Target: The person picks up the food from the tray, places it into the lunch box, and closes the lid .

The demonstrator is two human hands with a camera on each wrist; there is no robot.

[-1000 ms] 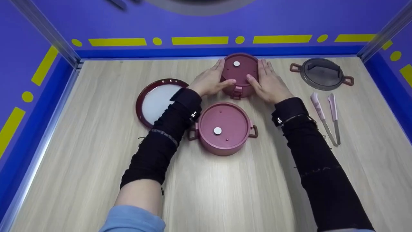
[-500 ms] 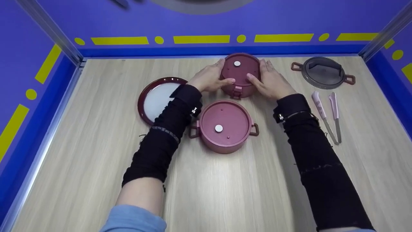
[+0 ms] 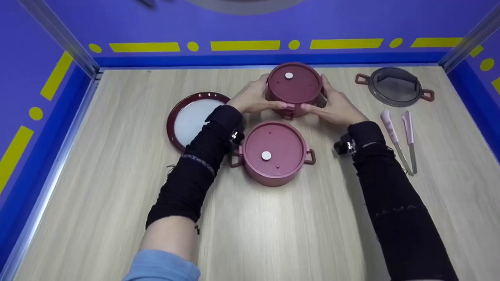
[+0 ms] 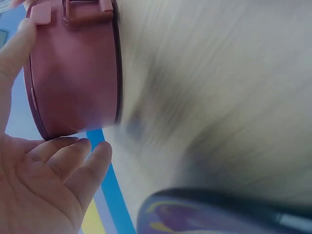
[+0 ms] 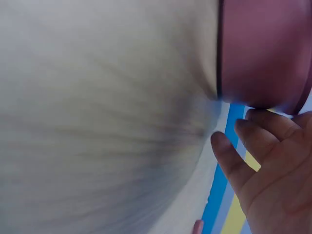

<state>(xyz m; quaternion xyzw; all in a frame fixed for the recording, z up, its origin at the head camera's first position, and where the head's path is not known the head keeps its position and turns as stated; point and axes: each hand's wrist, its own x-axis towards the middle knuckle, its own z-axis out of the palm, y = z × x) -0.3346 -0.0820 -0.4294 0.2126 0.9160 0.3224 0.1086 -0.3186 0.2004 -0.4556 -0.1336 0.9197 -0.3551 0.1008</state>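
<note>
Both hands hold a dark red lidded pot (image 3: 295, 89) near the back edge of the table. My left hand (image 3: 252, 97) lies along its left side, thumb at the front by the small handle. In the left wrist view, the pot's wall (image 4: 78, 83) sits between the thumb and the other fingers. My right hand (image 3: 340, 107) grips the opposite side, its thumb also at the front rim. The right wrist view has spread fingertips right at the pot's lower edge in that picture. A pink lidded pot (image 3: 283, 144) with brown side handles stands just in front.
Partly behind the left forearm lies a plate (image 3: 171, 127) with a dark red rim. At the right are a grey see-through lid (image 3: 394, 93) with brown handles and two knives (image 3: 389, 127) with pink handles. A blue wall (image 3: 246, 60) borders the table's back.
Both thumbs have come down from the top of the dark red pot's lid to its front. The right hand has turned and shifted slightly outward, and more of the lid shows.
</note>
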